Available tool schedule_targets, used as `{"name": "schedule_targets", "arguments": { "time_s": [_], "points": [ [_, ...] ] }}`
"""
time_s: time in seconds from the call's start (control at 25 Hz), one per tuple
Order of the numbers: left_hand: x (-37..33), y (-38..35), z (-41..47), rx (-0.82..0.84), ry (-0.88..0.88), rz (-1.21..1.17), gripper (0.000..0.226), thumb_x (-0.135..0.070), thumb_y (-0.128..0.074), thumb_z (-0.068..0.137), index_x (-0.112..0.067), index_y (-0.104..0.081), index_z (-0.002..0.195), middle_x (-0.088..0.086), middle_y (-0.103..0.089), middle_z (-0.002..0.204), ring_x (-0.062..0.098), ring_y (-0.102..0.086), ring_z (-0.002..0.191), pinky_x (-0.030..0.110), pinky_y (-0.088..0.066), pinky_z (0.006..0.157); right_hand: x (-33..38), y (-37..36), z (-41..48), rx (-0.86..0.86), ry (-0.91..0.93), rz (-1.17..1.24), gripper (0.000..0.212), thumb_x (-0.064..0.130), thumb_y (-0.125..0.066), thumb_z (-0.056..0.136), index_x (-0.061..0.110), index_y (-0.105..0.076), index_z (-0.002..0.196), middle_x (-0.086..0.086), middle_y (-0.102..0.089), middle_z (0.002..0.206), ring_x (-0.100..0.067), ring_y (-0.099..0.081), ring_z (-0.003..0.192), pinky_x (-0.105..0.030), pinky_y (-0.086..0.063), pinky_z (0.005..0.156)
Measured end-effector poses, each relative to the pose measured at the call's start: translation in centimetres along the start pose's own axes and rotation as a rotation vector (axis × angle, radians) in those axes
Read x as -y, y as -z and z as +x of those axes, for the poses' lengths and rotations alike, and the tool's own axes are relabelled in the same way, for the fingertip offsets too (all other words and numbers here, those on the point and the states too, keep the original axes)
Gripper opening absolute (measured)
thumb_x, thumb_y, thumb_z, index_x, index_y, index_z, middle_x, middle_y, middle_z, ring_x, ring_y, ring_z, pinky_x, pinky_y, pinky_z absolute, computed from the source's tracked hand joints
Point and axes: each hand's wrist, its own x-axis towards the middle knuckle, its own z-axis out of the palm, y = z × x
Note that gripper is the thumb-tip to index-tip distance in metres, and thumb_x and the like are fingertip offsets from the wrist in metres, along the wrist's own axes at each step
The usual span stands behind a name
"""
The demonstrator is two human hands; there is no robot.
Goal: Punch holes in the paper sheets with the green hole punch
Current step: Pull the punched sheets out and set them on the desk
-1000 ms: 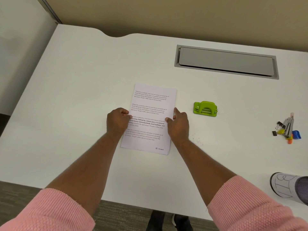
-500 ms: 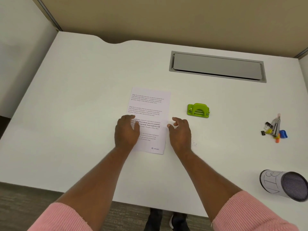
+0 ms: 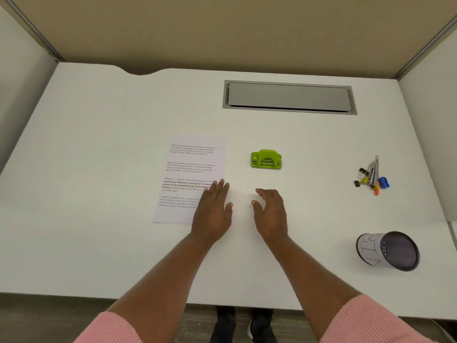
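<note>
Lying flat: the paper sheets (image 3: 193,174), printed side up on the white desk (image 3: 99,169), left of centre.
Green hole punch (image 3: 266,159): on the desk just right of the sheets, apart from them, untouched by either hand.
Left hand (image 3: 212,211): palm down with fingers spread and gripping nothing, covering the near right corner of the sheets; whether it presses on them cannot be told.
Right hand (image 3: 270,211): open, fingers loosely curled, empty, over bare desk near the punch and just right of the left hand.
Mesh pen cup (image 3: 388,251): tipped on its side at the near right, mouth facing the camera; nothing visible inside.
Clips and small stationery (image 3: 372,177): a loose pile on the desk, far right of the punch, outside the cup.
Grey cable tray lid (image 3: 289,97): closed, set into the far side of the desk.
Sleeves (image 3: 366,323): pink, pushed up both forearms.
</note>
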Motion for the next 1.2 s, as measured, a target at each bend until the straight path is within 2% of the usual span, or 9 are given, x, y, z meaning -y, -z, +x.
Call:
{"name": "schedule_targets", "arguments": {
  "time_s": [0.16, 0.32, 0.44, 0.56, 0.76, 0.88, 0.96, 1.08, 1.2],
  "points": [
    [-2.2, -2.2, -0.4, 0.15, -0.059, 0.084, 0.068, -0.039, -0.044, 0.1, -0.013, -0.021, 0.159, 0.004, -0.017, 0.167, 0.02, -0.011, 0.156, 0.038, -0.004, 0.126, -1.8, 1.2, -0.1, 0.146, -0.014, -0.059, 0.049, 0.009, -0.062, 0.091, 0.013, -0.054, 0.14, 0.0, -0.052, 0.142, -0.017, -0.043, 0.135, -0.019, -0.027, 0.11],
    [-3.4, -4.2, -1.2, 0.204, -0.07, 0.101, 0.07, -0.042, -0.04, 0.102, -0.012, -0.016, 0.16, 0.004, -0.011, 0.168, 0.018, -0.005, 0.156, 0.038, -0.002, 0.127, -2.8, 1.5, -0.4, 0.278, 0.108, -0.148, 0.052, 0.009, -0.057, 0.093, 0.015, -0.051, 0.144, 0.0, -0.047, 0.149, -0.015, -0.037, 0.14, -0.018, -0.022, 0.113],
    [-3.8, -4.6, -1.4, 0.194, -0.024, 0.059, 0.063, -0.036, -0.044, 0.103, -0.014, -0.025, 0.158, 0.003, -0.021, 0.166, 0.018, -0.013, 0.155, 0.038, -0.009, 0.126, -3.4, 1.8, -0.3, 0.298, 0.233, -0.268, 0.046, 0.008, -0.056, 0.094, 0.014, -0.057, 0.139, -0.002, -0.05, 0.148, -0.017, -0.04, 0.139, -0.026, -0.036, 0.108],
    [-4.2, -4.5, -0.7, 0.178, -0.021, 0.035, 0.06, -0.033, -0.05, 0.101, -0.014, -0.033, 0.155, 0.002, -0.027, 0.164, 0.02, -0.02, 0.154, 0.035, -0.015, 0.124, -3.8, 2.5, -0.2, 0.309, 0.325, -0.395, 0.037, 0.009, -0.056, 0.093, 0.017, -0.065, 0.129, 0.0, -0.058, 0.138, -0.019, -0.051, 0.128, -0.034, -0.054, 0.09],
    [-4.7, -4.5, 1.2, 0.269, -0.093, -0.057, 0.051, -0.015, -0.057, 0.098, -0.014, -0.048, 0.148, 0.0, -0.032, 0.162, 0.018, -0.023, 0.152, 0.025, -0.016, 0.12, -4.2, 3.3, -0.2, 0.357, 0.362, -0.432, 0.034, 0.005, -0.052, 0.09, 0.015, -0.069, 0.117, 0.002, -0.065, 0.117, -0.021, -0.059, 0.105, -0.039, -0.055, 0.073],
    [-5.0, -4.4, 1.6, 0.242, -0.041, -0.106, 0.037, -0.014, -0.057, 0.096, -0.015, -0.064, 0.132, 0.002, -0.054, 0.147, 0.02, -0.042, 0.142, 0.034, -0.037, 0.115, -4.2, 3.2, -1.1, 0.321, 0.352, -0.366, 0.037, 0.006, -0.054, 0.089, 0.02, -0.065, 0.122, 0.007, -0.063, 0.119, -0.017, -0.057, 0.106, -0.034, -0.055, 0.071],
    [-5.5, -4.5, 1.6, 0.202, -0.016, -0.128, 0.029, -0.015, -0.054, 0.095, -0.016, -0.072, 0.118, 0.0, -0.066, 0.128, 0.019, -0.054, 0.125, 0.039, -0.05, 0.098, -4.2, 3.2, -1.8, 0.319, 0.362, -0.31, 0.042, 0.006, -0.054, 0.091, 0.022, -0.062, 0.129, 0.009, -0.061, 0.13, -0.015, -0.054, 0.113, -0.031, -0.055, 0.075],
    [-6.2, -4.5, 1.3, 0.179, 0.041, -0.113, 0.028, -0.01, -0.053, 0.09, -0.02, -0.076, 0.101, -0.005, -0.07, 0.108, 0.016, -0.059, 0.106, 0.035, -0.05, 0.085, -3.7, 3.4, -1.2, 0.376, 0.326, -0.336, 0.041, 0.003, -0.051, 0.089, 0.019, -0.065, 0.123, 0.007, -0.062, 0.127, -0.018, -0.055, 0.111, -0.034, -0.053, 0.076],
    [-6.6, -4.4, 1.5, 0.207, 0.099, -0.004, 0.027, -0.005, -0.053, 0.086, -0.017, -0.077, 0.091, -0.003, -0.072, 0.095, 0.019, -0.064, 0.092, 0.036, -0.051, 0.077, -3.1, 3.4, -0.3, 0.442, 0.354, -0.488, 0.036, 0.001, -0.047, 0.087, 0.011, -0.067, 0.115, -0.001, -0.064, 0.12, -0.023, -0.055, 0.107, -0.037, -0.051, 0.077]
  ]
}}
